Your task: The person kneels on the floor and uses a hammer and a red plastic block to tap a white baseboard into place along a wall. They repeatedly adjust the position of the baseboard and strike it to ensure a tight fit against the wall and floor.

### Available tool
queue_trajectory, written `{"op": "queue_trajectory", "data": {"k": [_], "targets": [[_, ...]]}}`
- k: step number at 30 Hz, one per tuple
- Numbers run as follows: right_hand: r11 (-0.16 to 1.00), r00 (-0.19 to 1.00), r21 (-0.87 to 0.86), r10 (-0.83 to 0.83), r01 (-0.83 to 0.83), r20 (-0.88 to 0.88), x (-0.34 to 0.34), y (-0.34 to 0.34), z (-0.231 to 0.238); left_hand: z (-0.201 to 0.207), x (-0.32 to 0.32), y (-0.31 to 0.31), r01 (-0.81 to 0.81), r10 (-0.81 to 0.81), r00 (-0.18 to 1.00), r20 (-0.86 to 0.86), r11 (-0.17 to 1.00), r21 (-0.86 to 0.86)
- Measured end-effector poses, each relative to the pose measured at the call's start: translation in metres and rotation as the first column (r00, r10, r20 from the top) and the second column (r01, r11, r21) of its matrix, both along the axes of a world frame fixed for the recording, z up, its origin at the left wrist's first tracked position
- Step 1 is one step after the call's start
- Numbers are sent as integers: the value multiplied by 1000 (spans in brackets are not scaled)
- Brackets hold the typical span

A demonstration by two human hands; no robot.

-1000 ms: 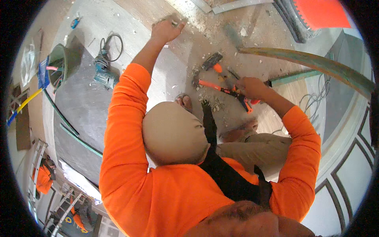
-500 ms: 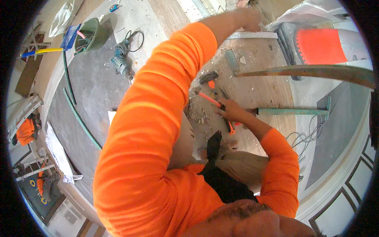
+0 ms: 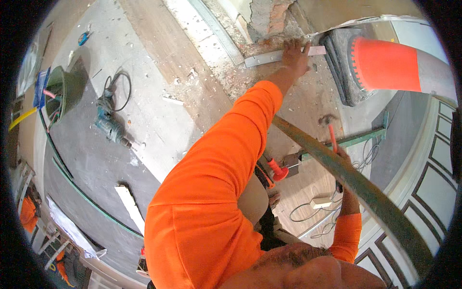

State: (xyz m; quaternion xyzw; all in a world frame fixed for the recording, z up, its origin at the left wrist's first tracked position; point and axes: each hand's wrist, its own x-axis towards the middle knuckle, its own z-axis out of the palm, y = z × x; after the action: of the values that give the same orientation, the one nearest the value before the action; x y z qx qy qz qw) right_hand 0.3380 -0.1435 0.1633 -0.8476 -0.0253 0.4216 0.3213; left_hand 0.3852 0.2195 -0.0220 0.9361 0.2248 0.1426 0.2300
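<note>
"Red-handled, is the hammer showing a grey head?"
"Yes, at right; the right hand is gripping it. Far, the left hand is covering part of a pale strip, fingers wide."

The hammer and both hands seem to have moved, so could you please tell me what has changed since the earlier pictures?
The left hand has moved forward and right, now over the metal strip by the wall. The right hand, earlier among the tools on the floor, now grips the hammer farther right, clear of them. The drill and green bucket stayed on the floor.
</note>
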Motion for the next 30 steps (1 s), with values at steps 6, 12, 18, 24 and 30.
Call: {"op": "queue_trajectory", "data": {"k": [6,12,18,24,30], "targets": [[999,981,4,-32,32,192,59,103,-22,-51,24,17,-71,69,997,29,995,68],[982,939,85,-185,167,289,90,167,-34,-19,13,32,16,-15,1000,11,994,-106],[966,854,251,-180,60,488,129,175,-42,5,-1,35,67,-51,995,89,979,-190],[967,879,208,-225,148,420,144,194,-33,20,-2,44,134,-135,991,8,970,-203],[994,844,66,39,-88,535,163,193,-48,13,-2,49,109,-100,993,58,977,-184]]}}
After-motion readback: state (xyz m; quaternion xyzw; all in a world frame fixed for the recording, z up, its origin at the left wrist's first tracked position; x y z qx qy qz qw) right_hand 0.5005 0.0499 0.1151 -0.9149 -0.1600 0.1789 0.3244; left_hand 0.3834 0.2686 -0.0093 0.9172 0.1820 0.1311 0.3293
